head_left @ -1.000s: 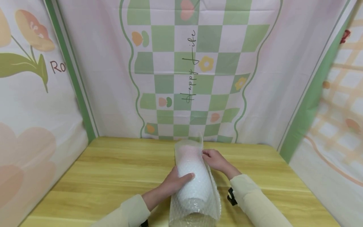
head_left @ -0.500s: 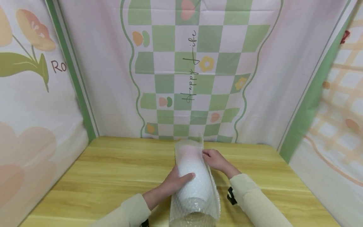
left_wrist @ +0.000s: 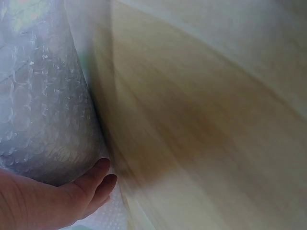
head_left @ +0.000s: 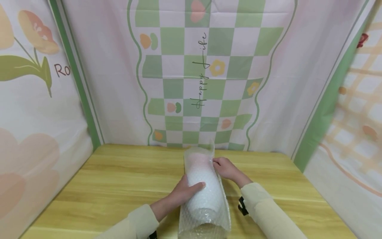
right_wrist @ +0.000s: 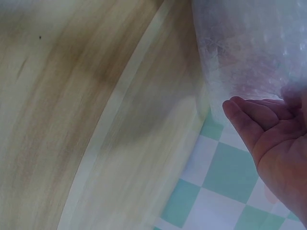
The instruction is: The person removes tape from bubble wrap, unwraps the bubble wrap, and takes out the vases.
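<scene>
Left hand [head_left: 182, 192] has fingers curled round the pink-and-white rounded thing [head_left: 206, 199] under its thumb, right hand [head_left: 225, 168] pinches clear plastic bubble wrap [head_left: 221, 219] by its edge, so imo pull gently and evenly.

A yellowish wood-grained counter [head_left: 125, 179] spans six o'clock; a green-checked backdrop [head_left: 195, 88] hangs at twelve, flowered cloth [head_left: 35, 113] at nine, peach-plaid cloth [head_left: 355, 113] at three.
</scene>
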A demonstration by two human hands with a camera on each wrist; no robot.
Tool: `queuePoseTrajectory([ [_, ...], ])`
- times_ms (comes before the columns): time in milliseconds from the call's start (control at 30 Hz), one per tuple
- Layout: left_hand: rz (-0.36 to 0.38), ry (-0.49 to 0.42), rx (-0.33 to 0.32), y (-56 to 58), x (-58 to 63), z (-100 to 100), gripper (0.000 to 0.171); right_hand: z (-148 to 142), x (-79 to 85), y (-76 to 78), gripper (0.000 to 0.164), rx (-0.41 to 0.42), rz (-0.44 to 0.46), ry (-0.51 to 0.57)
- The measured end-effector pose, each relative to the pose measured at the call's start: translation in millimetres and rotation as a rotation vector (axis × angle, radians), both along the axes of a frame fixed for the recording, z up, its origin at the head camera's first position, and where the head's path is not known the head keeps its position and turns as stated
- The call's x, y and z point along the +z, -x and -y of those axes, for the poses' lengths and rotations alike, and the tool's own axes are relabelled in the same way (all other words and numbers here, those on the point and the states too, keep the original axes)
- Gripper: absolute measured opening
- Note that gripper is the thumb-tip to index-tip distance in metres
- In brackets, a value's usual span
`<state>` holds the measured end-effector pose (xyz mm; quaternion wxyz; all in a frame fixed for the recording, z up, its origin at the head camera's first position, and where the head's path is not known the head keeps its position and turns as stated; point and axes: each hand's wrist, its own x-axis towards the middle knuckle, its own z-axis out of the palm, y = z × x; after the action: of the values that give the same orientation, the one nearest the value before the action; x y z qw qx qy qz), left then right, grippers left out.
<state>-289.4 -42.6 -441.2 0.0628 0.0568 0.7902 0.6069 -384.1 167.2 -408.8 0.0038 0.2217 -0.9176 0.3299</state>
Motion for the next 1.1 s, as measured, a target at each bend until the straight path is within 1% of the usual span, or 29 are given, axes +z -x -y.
queuePoseTrajectory([
  [167, -0.001, 0.0, -0.001, 0.9, -1.6, 0, 0.087, 0, -0.4, 0.1, 0.028, -0.009, 0.017, 0.008],
  [333, 0.0, -0.003, 0.0, 1.5, -1.9, 0, 0.086, 0, -0.4, 1.3, 0.026, -0.003, 0.004, -0.004],
  [433, 0.003, -0.007, 0.001, 1.9, -2.5, 0, 0.085, 0, -0.1, 1.9, 0.026, -0.008, 0.017, -0.008],
  [667, 0.001, -0.021, -0.009, 2.3, -3.3, 2, 0.087, -4, -3.8, 2.8, 0.027, 0.0, -0.021, 0.006],
  [833, 0.007, -0.037, -0.02, -0.2, -4.4, 4, 0.087, -10, -11.2, 0.3, 0.036, -0.023, 0.022, 0.047],
  [933, 0.006, -0.033, -0.021, -1.0, -2.8, 4, 0.087, -13, -12.7, -1.0, 0.035, -0.029, 0.022, 0.069],
  [1100, 0.001, -0.022, -0.014, -0.5, -0.1, 3, 0.086, -17, -10.9, -0.7, 0.029, -0.006, -0.014, 0.085],
])
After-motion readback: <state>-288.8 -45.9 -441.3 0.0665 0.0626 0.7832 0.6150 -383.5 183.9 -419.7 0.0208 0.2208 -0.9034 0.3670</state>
